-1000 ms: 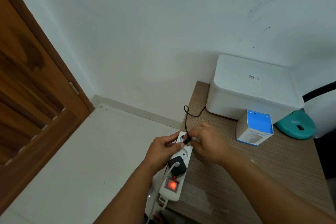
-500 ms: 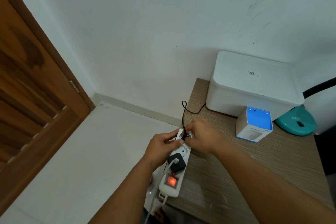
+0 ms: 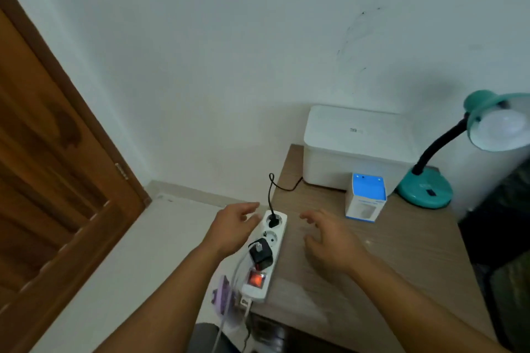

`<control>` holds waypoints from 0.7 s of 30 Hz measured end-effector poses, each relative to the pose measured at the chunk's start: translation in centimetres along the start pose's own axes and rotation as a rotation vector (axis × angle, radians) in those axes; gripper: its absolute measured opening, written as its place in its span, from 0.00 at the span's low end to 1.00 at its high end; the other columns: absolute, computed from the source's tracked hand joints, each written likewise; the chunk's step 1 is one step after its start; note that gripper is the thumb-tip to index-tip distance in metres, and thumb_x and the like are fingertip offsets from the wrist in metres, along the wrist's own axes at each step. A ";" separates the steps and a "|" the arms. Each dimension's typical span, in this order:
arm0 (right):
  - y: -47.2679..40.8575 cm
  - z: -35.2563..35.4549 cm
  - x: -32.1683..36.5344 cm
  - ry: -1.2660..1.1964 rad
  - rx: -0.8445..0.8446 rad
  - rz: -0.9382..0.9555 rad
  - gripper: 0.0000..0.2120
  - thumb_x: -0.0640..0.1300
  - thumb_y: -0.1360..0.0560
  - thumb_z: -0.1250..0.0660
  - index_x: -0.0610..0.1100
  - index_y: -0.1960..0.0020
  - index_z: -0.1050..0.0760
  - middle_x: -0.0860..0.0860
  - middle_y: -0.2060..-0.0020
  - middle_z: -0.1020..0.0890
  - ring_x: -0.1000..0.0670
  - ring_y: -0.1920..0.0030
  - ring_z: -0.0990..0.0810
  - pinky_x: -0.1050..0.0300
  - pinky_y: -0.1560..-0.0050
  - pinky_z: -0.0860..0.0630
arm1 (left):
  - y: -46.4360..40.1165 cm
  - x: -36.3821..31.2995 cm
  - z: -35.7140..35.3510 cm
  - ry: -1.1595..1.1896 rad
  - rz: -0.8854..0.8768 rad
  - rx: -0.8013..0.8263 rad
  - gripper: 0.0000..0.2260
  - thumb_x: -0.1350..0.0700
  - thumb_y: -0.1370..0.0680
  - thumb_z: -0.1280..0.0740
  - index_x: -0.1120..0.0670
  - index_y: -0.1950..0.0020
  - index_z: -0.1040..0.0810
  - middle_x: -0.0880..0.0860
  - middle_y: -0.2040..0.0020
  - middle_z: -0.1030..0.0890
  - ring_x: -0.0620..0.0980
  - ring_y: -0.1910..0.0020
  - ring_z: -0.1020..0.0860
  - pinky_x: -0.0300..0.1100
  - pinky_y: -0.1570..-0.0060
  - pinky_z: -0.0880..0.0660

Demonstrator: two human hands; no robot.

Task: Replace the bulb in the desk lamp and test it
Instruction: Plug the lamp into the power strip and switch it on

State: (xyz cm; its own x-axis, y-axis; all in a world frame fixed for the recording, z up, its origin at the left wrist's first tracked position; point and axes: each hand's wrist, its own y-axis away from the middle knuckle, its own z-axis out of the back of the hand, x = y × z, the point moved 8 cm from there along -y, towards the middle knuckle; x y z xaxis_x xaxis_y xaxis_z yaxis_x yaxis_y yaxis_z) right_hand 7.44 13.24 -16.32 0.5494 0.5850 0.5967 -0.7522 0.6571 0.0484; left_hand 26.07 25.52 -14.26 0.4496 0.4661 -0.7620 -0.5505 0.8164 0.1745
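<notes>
A teal desk lamp [image 3: 424, 190] stands at the table's back right, its gooseneck bent so the shade faces me with a white bulb [image 3: 504, 125] in it, unlit. Its black plug [image 3: 273, 221] sits in the far socket of a white power strip [image 3: 279, 241] on the table's left edge; the strip's switch [image 3: 256, 279] glows red. My left hand [image 3: 233, 228] hovers just left of the strip, fingers apart, holding nothing. My right hand [image 3: 329, 238] hovers over the table right of the strip, also empty. A blue and white bulb box [image 3: 365, 198] stands near the lamp base.
A white lidded box [image 3: 355, 149] sits at the back of the wooden table [image 3: 401, 261] against the wall. A black charger [image 3: 259, 255] with a white cable occupies another socket. A wooden door [image 3: 51, 169] stands on the left, with pale floor below.
Both hands have let go of the plug and strip and drawn apart. The plug now sits in the far socket. The view has tilted up, bringing the lamp shade into sight.
</notes>
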 end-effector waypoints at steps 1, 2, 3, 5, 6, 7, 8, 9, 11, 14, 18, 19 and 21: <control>0.8 0.7 -0.6 -0.007 -0.017 -0.009 0.22 0.47 0.26 0.35 0.56 0.32 0.30 0.57 0.38 0.26 0.56 0.39 0.26 0.55 0.37 0.28 | 0.2 -0.9 0.3 -0.022 -0.026 -0.016 0.18 0.49 0.20 0.31 0.48 0.30 0.23 0.48 0.33 0.21 0.45 0.37 0.22 0.38 0.38 0.30; 1.7 1.4 -1.2 -0.017 -0.040 -0.018 0.22 0.48 0.26 0.35 0.57 0.33 0.30 0.58 0.38 0.26 0.56 0.38 0.27 0.55 0.36 0.28 | 0.3 -1.8 0.4 -0.035 -0.049 -0.029 0.17 0.49 0.21 0.31 0.47 0.31 0.22 0.48 0.34 0.20 0.45 0.38 0.22 0.38 0.38 0.29; 2.6 2.1 -2.0 -0.028 -0.060 -0.038 0.22 0.49 0.26 0.35 0.58 0.33 0.31 0.59 0.37 0.26 0.56 0.37 0.27 0.54 0.36 0.28 | 0.5 -3.0 0.4 -0.039 -0.076 -0.037 0.17 0.50 0.21 0.31 0.47 0.32 0.22 0.47 0.35 0.20 0.44 0.38 0.22 0.38 0.38 0.29; 4.5 3.2 -3.9 -0.057 -0.091 -0.093 0.21 0.50 0.25 0.35 0.59 0.33 0.31 0.59 0.37 0.26 0.56 0.38 0.26 0.56 0.38 0.27 | 0.9 -5.7 -0.5 -0.054 -0.125 -0.036 0.16 0.51 0.21 0.31 0.46 0.33 0.21 0.45 0.36 0.20 0.43 0.38 0.22 0.38 0.40 0.29; 5.6 3.8 -4.9 -0.074 -0.105 -0.133 0.21 0.51 0.25 0.35 0.60 0.32 0.32 0.60 0.38 0.26 0.56 0.38 0.26 0.56 0.40 0.27 | 1.0 -7.0 -1.3 -0.067 -0.151 -0.022 0.16 0.51 0.21 0.31 0.47 0.32 0.21 0.45 0.37 0.20 0.43 0.38 0.22 0.38 0.40 0.28; 6.6 4.3 -6.0 -0.094 -0.124 -0.170 0.21 0.52 0.25 0.36 0.61 0.33 0.32 0.60 0.38 0.27 0.57 0.39 0.26 0.57 0.40 0.27 | 1.2 -8.4 -2.4 -0.077 -0.183 -0.001 0.17 0.50 0.21 0.31 0.47 0.32 0.22 0.44 0.37 0.21 0.42 0.39 0.22 0.39 0.40 0.26; 7.6 5.0 -7.0 -0.108 -0.155 -0.190 0.20 0.53 0.25 0.36 0.62 0.33 0.32 0.61 0.38 0.27 0.56 0.39 0.26 0.56 0.40 0.27 | 1.3 -9.6 -3.8 -0.087 -0.214 0.025 0.17 0.50 0.21 0.31 0.48 0.32 0.22 0.45 0.36 0.21 0.42 0.39 0.22 0.39 0.39 0.26; 8.5 5.7 -8.1 -0.114 -0.187 -0.205 0.20 0.53 0.24 0.36 0.62 0.34 0.32 0.61 0.38 0.27 0.56 0.39 0.25 0.56 0.40 0.27 | 1.5 -10.9 -5.3 -0.098 -0.247 0.054 0.18 0.51 0.21 0.31 0.49 0.31 0.22 0.45 0.36 0.21 0.41 0.40 0.22 0.37 0.39 0.27; 10.4 6.9 -10.3 -0.129 -0.238 -0.255 0.20 0.52 0.24 0.35 0.59 0.33 0.32 0.60 0.36 0.28 0.56 0.39 0.26 0.55 0.39 0.27 | 1.9 -12.9 -8.9 -0.107 -0.299 0.118 0.18 0.52 0.21 0.31 0.51 0.31 0.23 0.47 0.35 0.21 0.40 0.39 0.23 0.31 0.41 0.31; 12.7 8.5 -13.8 -0.147 -0.300 -0.323 0.22 0.51 0.23 0.34 0.56 0.30 0.32 0.57 0.33 0.29 0.53 0.38 0.26 0.52 0.36 0.27 | 2.2 -14.8 -14.7 -0.094 -0.317 0.227 0.20 0.52 0.21 0.32 0.48 0.28 0.26 0.47 0.31 0.23 0.41 0.35 0.25 0.32 0.39 0.31; 14.5 10.2 -18.2 -0.097 -0.330 -0.397 0.23 0.51 0.22 0.35 0.54 0.28 0.34 0.54 0.31 0.29 0.52 0.32 0.30 0.56 0.32 0.33 | 1.9 -15.4 -21.7 -0.147 -0.265 0.359 0.25 0.48 0.21 0.32 0.47 0.25 0.31 0.46 0.27 0.28 0.46 0.29 0.29 0.42 0.30 0.32; 14.7 10.5 -19.2 -0.091 -0.334 -0.415 0.24 0.50 0.22 0.36 0.53 0.28 0.34 0.53 0.30 0.29 0.51 0.32 0.30 0.56 0.32 0.34 | 1.7 -15.6 -23.1 -0.161 -0.260 0.381 0.25 0.48 0.21 0.32 0.47 0.24 0.32 0.46 0.26 0.29 0.46 0.28 0.30 0.42 0.29 0.34; 14.7 10.9 -21.0 -0.069 -0.349 -0.434 0.24 0.51 0.22 0.37 0.52 0.27 0.35 0.51 0.29 0.30 0.50 0.31 0.30 0.56 0.32 0.35 | 1.2 -15.9 -25.4 -0.178 -0.262 0.412 0.26 0.50 0.21 0.32 0.47 0.23 0.34 0.47 0.25 0.31 0.45 0.27 0.32 0.39 0.28 0.36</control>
State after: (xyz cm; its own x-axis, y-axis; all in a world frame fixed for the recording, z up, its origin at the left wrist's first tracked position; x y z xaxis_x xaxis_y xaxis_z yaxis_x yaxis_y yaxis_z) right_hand -19.15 5.48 -19.40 0.7478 0.2005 0.6329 -0.2907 0.9560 0.0406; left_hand 0.34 10.45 -17.78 0.6677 0.2491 -0.7015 -0.0964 0.9634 0.2503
